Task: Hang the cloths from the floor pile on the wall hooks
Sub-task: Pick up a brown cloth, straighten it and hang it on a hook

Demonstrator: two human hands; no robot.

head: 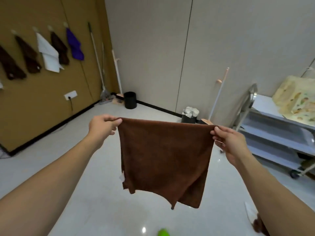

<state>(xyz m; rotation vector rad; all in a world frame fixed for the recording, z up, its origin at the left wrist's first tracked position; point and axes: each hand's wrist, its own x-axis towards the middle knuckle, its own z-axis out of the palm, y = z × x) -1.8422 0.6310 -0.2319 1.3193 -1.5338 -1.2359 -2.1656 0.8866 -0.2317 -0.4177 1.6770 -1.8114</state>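
A brown cloth [163,160] hangs spread out in the air in front of me. My left hand [102,126] pinches its upper left corner and my right hand [228,142] pinches its upper right corner. On the tan wall at the left, several cloths hang from hooks: a purple cloth [74,44], a brown one [59,48], a white cloth [48,54] and more brown ones [29,55]. Part of the floor pile, white and brown cloth [254,220], shows at the lower right beside my right forearm.
A steel trolley [272,133] with a patterned bundle stands at the right. A black bin [130,100] and mop handles [97,62] occupy the far corner. A second bin with white rags [190,114] sits by the back wall. A green object [163,232] lies at the bottom edge.
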